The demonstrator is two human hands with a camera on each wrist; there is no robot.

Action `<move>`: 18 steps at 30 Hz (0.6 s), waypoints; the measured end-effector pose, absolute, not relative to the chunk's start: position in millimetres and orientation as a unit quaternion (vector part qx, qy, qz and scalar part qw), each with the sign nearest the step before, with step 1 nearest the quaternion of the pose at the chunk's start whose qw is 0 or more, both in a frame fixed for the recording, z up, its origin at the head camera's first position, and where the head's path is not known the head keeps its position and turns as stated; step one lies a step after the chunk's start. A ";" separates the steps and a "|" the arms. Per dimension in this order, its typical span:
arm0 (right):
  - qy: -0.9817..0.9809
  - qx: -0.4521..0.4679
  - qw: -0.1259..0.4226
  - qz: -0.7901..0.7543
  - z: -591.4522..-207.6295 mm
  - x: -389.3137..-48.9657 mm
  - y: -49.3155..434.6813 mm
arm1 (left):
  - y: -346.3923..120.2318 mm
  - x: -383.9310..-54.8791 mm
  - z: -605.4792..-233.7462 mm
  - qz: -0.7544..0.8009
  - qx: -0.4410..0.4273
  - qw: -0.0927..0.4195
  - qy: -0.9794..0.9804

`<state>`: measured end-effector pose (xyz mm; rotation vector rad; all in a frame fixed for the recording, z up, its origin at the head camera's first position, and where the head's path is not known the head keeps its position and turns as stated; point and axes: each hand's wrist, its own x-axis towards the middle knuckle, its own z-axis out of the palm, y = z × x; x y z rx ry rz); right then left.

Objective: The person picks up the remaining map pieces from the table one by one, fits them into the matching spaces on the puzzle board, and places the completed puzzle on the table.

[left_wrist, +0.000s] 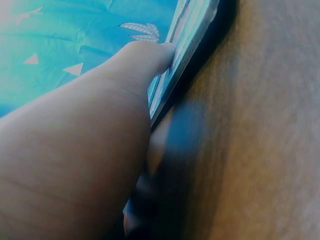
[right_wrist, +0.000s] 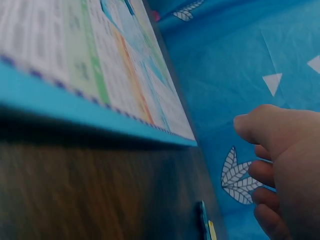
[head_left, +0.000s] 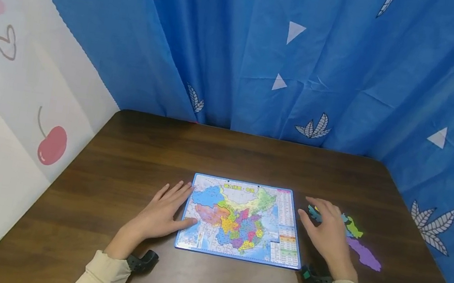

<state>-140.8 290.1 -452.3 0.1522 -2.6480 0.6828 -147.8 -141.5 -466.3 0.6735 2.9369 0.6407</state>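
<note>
A map puzzle board (head_left: 288, 229) with a blue border lies on the table, filled with colourful province pieces around its middle. My left hand (head_left: 163, 212) rests along its left edge, fingers extended and thumb lying over the board's face; the left wrist view shows that thumb (left_wrist: 155, 55) at the board's edge. To the right of the board, my right hand (head_left: 328, 232) hovers with loosely bent fingers and holds nothing. Under and beside it are loose puzzle pieces: a teal one (head_left: 314, 214) partly covered by the hand, a green one (head_left: 355, 227) and a long purple one (head_left: 364, 254).
The dark wooden table (head_left: 156, 145) has a blue curtain (head_left: 240, 55) behind it and on the right. A white patterned curtain (head_left: 18, 95) hangs at the left. Each wrist wears a black strap mount, such as the left strap mount (head_left: 143, 262).
</note>
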 end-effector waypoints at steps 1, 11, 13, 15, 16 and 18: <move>-0.947 0.052 0.200 0.244 -452.7 -140.6 291.7 | -141.4 -147.6 -466.4 0.209 0.218 0.033 0.953; -0.953 0.021 0.192 0.234 -451.3 -140.5 308.4 | -142.0 -148.2 -467.4 0.206 0.218 0.032 0.953; -0.955 0.011 0.182 0.233 -450.2 -139.9 311.5 | -142.2 -148.5 -467.7 0.206 0.218 0.032 0.953; -0.957 0.005 0.174 0.233 -449.0 -139.6 314.3 | -142.3 -148.7 -468.0 0.206 0.220 0.033 0.953; -0.957 0.004 0.172 0.233 -448.4 -139.7 315.6 | -142.3 -148.8 -467.9 0.206 0.221 0.033 0.953; -0.956 0.003 0.174 0.234 -446.8 -140.0 317.8 | -142.2 -149.2 -467.5 0.207 0.224 0.030 0.952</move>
